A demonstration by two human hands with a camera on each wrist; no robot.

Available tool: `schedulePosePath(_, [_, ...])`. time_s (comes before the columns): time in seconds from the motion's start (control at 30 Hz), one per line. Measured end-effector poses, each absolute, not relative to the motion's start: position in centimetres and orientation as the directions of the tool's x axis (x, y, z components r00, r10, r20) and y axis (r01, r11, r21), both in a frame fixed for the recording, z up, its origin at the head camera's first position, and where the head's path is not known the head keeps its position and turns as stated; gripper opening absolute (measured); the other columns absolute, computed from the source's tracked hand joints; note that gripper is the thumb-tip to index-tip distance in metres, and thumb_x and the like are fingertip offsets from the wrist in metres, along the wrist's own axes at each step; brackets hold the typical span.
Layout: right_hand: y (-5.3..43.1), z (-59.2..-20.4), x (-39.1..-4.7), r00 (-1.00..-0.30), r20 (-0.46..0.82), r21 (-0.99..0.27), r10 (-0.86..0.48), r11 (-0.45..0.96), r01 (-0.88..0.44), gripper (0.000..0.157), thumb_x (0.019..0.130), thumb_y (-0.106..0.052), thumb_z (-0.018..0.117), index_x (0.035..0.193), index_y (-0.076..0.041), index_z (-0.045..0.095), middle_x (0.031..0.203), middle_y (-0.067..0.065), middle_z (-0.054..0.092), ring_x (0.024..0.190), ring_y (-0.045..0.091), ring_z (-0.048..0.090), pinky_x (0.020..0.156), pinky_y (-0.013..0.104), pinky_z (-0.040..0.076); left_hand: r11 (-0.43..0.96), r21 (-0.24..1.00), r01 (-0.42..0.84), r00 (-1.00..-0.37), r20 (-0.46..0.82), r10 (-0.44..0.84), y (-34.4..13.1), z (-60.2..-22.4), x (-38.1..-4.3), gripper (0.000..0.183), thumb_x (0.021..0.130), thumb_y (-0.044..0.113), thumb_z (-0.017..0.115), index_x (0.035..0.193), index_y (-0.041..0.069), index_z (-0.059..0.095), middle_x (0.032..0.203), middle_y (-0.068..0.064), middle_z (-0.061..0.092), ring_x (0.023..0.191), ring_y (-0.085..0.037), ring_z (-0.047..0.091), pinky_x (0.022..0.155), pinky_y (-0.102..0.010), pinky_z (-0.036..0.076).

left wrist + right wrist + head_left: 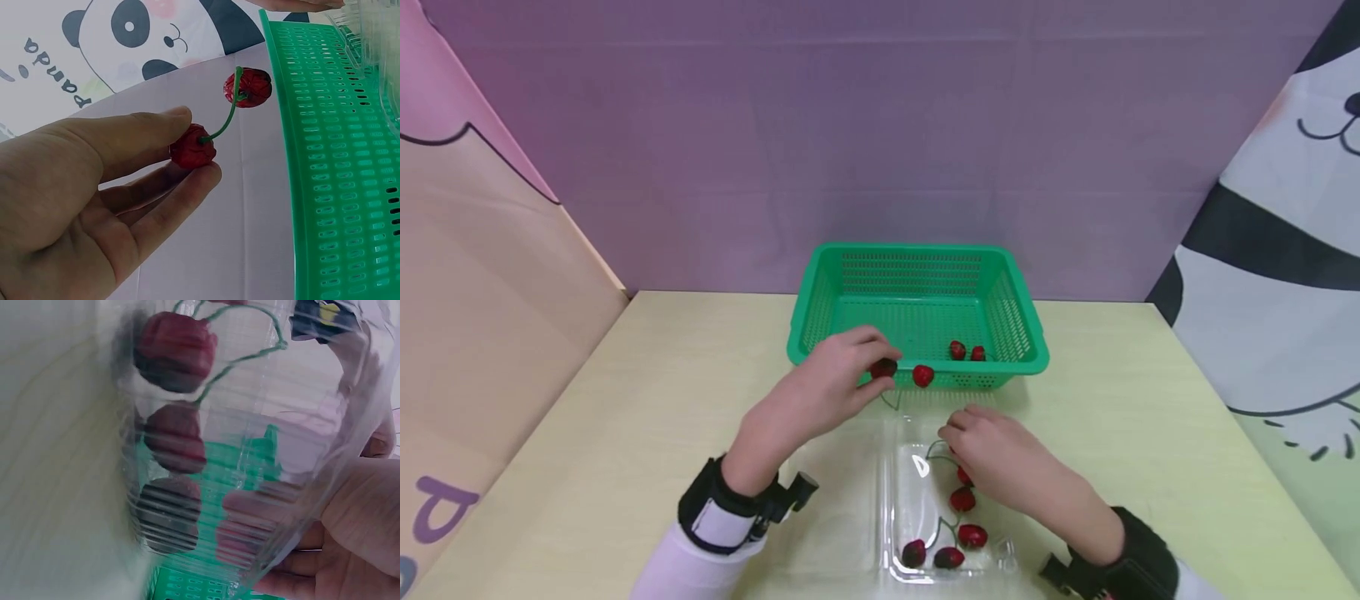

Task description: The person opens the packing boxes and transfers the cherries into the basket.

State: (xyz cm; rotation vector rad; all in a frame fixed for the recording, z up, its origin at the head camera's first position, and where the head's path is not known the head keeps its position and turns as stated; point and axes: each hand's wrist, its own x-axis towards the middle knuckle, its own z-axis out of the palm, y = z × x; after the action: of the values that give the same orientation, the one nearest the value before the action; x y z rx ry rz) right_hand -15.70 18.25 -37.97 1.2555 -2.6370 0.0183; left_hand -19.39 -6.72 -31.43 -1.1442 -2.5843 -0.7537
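Note:
My left hand [823,379] pinches one cherry [192,147] of a stemmed pair between thumb and fingertips. Its twin cherry [922,376] hangs from the joined green stem, in front of the near rim of the green basket [917,250]. Over the far part of a clear plastic box [917,492] is my right hand [1000,458], fingers bent downward. A cherry [964,475] lies partly under that hand, beside a looped stem. The right fingertips are hidden in the head view and blurred behind plastic in the right wrist view, so their grip cannot be made out.
Inside the basket, two cherries [967,352] lie at the near right. Several more cherries [949,557] rest in the near part of the box. Its clear lid [827,500] lies opened out to the left on the pale wooden table [647,417]. A purple backdrop [880,142] stands behind.

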Motion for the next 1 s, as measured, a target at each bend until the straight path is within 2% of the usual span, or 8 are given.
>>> schedulePosePath(0.27, [18.0, -38.3, -15.5, -0.625, 0.175, 0.097, -0.761, 0.645, -0.758, 0.027, 0.068, 0.012, 0.08, 0.089, -0.004, 0.073, 0.087, 0.006, 0.069, 0.082, 0.022, 0.063, 0.081, 0.036, 0.056, 0.611, 0.372, 0.699, -0.715, 0.377, 0.588, -6.7, -31.4, -19.6, 0.024, 0.09, 0.01, 0.081, 0.112, 0.001, 0.074, 0.107, -0.007, 0.067, 0.094, -0.018, 0.066, 0.08, -0.028, 0.057])
schedulePosePath(0.73, [17.7, -38.3, -15.1, -0.654, 0.101, 0.084, -0.75, 0.661, -0.745, 0.029, 0.07, 0.013, 0.08, 0.094, -0.001, 0.075, 0.093, 0.008, 0.07, 0.087, 0.023, 0.064, 0.086, 0.036, 0.057, 0.645, 0.384, 0.66, -0.747, 0.427, 0.51, -6.9, -31.7, -20.1, 0.027, 0.089, 0.009, 0.081, 0.113, -0.002, 0.073, 0.107, -0.01, 0.068, 0.093, -0.021, 0.068, 0.078, -0.029, 0.058])
schedulePosePath(1.0, [17.6, -38.4, -15.1, -0.655, 0.068, 0.087, -0.753, 0.658, -0.748, 0.034, 0.065, 0.015, 0.079, 0.096, 0.0, 0.074, 0.093, 0.009, 0.067, 0.086, 0.023, 0.06, 0.082, 0.034, 0.057, 0.658, 0.396, 0.64, -0.762, 0.434, 0.48, -6.9, -32.0, -20.5, 0.028, 0.088, 0.007, 0.082, 0.113, -0.004, 0.073, 0.107, -0.012, 0.067, 0.092, -0.022, 0.068, 0.077, -0.03, 0.058])
